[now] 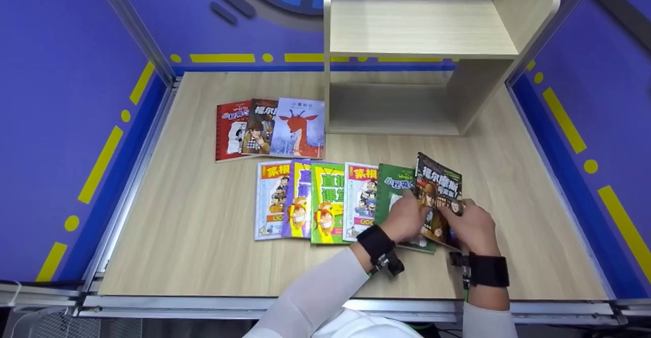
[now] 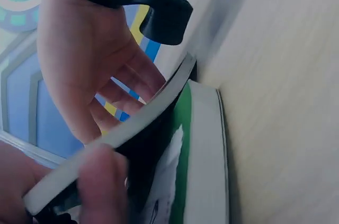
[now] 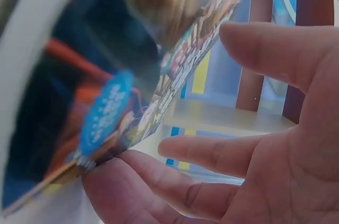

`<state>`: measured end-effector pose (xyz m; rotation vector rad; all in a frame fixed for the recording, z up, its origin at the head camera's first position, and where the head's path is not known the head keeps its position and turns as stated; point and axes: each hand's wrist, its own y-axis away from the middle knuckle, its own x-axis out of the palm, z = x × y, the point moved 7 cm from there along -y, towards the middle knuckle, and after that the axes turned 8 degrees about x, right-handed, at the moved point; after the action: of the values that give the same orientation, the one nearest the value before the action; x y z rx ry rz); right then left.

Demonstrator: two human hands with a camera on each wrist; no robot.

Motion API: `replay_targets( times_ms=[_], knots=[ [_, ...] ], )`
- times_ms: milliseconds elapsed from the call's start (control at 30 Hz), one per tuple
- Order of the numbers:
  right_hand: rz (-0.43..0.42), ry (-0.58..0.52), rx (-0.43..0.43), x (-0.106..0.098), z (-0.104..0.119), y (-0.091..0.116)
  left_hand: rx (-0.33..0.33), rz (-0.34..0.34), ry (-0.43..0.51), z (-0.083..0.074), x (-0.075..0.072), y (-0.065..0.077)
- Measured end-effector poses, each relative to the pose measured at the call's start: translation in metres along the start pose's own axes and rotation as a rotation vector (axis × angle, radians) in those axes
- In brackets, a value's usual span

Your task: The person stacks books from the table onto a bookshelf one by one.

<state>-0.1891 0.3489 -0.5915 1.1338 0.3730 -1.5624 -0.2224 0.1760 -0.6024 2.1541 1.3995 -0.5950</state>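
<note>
A dark book with a detective on its cover (image 1: 437,195) is tilted, partly over a green comic book (image 1: 391,175). My left hand (image 1: 406,219) pinches its left side; in the left wrist view, one finger (image 2: 103,187) lies against it on the side facing the green book. At its right edge, my right hand (image 1: 474,226) grips it, thumb over the cover. In the right wrist view, fingers (image 3: 185,187) of that hand reach the dark book's lower edge (image 3: 90,128).
Left of the green book is an overlapping row of comics, including a lime-green one (image 1: 328,203) and a purple one (image 1: 300,201). Behind them lie a red book (image 1: 229,134), another detective book (image 1: 258,134) and a deer-cover book (image 1: 300,124). A wooden shelf (image 1: 422,28) stands at the back.
</note>
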Motion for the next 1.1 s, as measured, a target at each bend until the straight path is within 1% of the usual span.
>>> replay_targets(
  times_ms=[133, 200, 300, 400, 467, 533, 633, 700, 767, 833, 900, 1000, 1100],
  knots=[
    [0.044, -0.02, 0.005, 0.003, 0.007, 0.003, -0.026, -0.021, 0.171, 0.007, -0.01, 0.005],
    [0.068, -0.045, 0.012, 0.004, 0.01, 0.006, -0.024, -0.047, 0.224, 0.011, -0.019, 0.01],
    [0.085, -0.099, 0.022, 0.004, 0.017, 0.01, 0.005, -0.098, 0.295, 0.018, -0.04, 0.018],
    [0.092, -0.158, 0.018, 0.005, 0.026, 0.014, 0.022, -0.134, 0.389, 0.028, -0.063, 0.028],
    [0.105, -0.224, 0.014, 0.007, 0.032, 0.017, 0.026, -0.155, 0.446, 0.036, -0.078, 0.035],
    [0.125, -0.304, 0.009, 0.011, 0.039, 0.019, 0.025, -0.178, 0.492, 0.044, -0.092, 0.041],
    [0.176, -0.45, 0.009, 0.021, 0.051, 0.023, 0.054, -0.224, 0.504, 0.054, -0.112, 0.051],
    [0.209, -0.534, -0.003, 0.029, 0.061, 0.025, 0.068, -0.247, 0.524, 0.059, -0.122, 0.056],
    [0.237, -0.632, -0.013, 0.037, 0.073, 0.029, 0.091, -0.265, 0.517, 0.061, -0.13, 0.062],
    [0.259, -0.734, -0.025, 0.044, 0.085, 0.032, 0.099, -0.289, 0.523, 0.062, -0.137, 0.067],
    [0.268, -0.841, -0.029, 0.049, 0.095, 0.035, 0.111, -0.325, 0.507, 0.062, -0.142, 0.07],
    [0.262, -1.03, -0.02, 0.057, 0.105, 0.036, 0.126, -0.403, 0.5, 0.063, -0.147, 0.073],
    [0.255, -1.244, -0.006, 0.064, 0.112, 0.036, 0.146, -0.488, 0.51, 0.064, -0.149, 0.072]
  ],
)
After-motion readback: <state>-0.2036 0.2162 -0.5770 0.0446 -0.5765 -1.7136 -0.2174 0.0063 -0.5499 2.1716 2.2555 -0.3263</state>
